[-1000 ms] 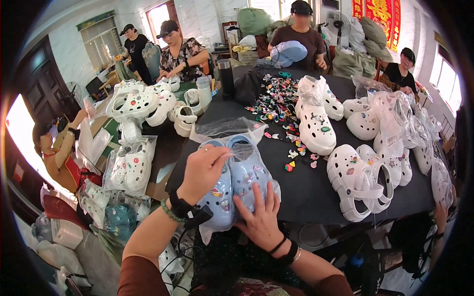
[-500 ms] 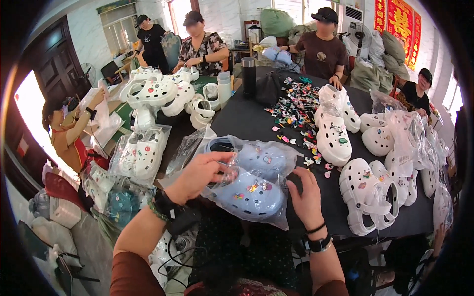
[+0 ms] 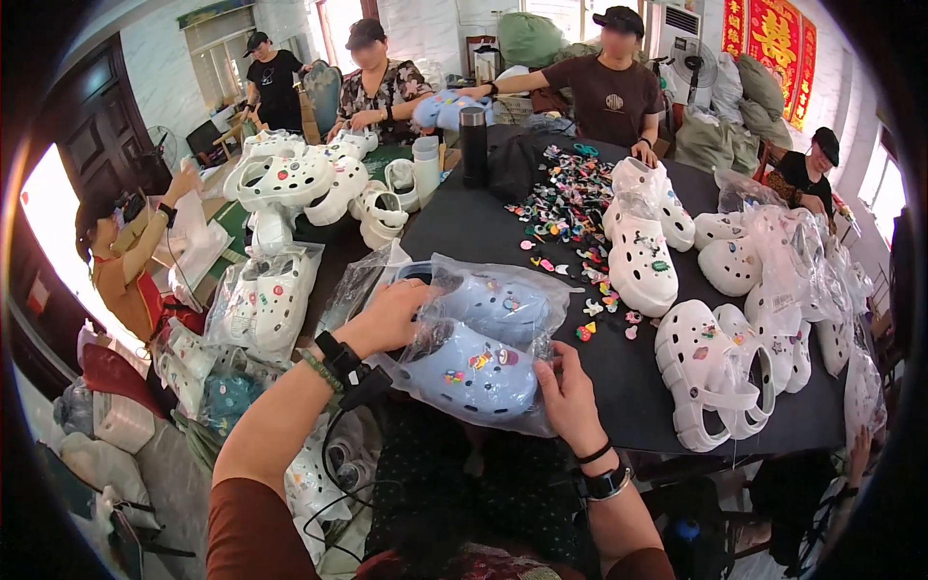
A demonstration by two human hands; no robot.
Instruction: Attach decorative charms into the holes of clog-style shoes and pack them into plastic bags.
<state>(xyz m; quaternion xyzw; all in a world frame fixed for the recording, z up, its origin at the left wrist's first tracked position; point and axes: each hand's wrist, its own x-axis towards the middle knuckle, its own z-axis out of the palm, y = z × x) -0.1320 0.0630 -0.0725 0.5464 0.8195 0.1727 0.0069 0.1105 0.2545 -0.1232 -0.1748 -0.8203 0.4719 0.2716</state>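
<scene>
A pair of light-blue clogs (image 3: 474,372) with small colourful charms lies inside a clear plastic bag (image 3: 553,314) at the near edge of the dark table. My left hand (image 3: 391,314) is at the bag's left, open-end side, its fingers curled over the heel part of the clogs and partly hidden by film. On the opposite side, my right hand (image 3: 572,401) has its thumb and fingers closed on the bag's right edge, by the toes. Loose film spreads out to the left of my left hand.
Many small charms (image 3: 565,193) are heaped on the black table (image 3: 464,242). White clogs (image 3: 701,372) stand at right, more white clogs (image 3: 290,179) pile up at left. A dark tumbler (image 3: 474,147) stands farther back. Several co-workers are around; one holds out blue clogs (image 3: 449,109).
My right hand has closed from open onto the bag's edge. My left hand has shifted onto the heel side. Across the table, a co-worker has stretched an arm leftward with blue clogs.
</scene>
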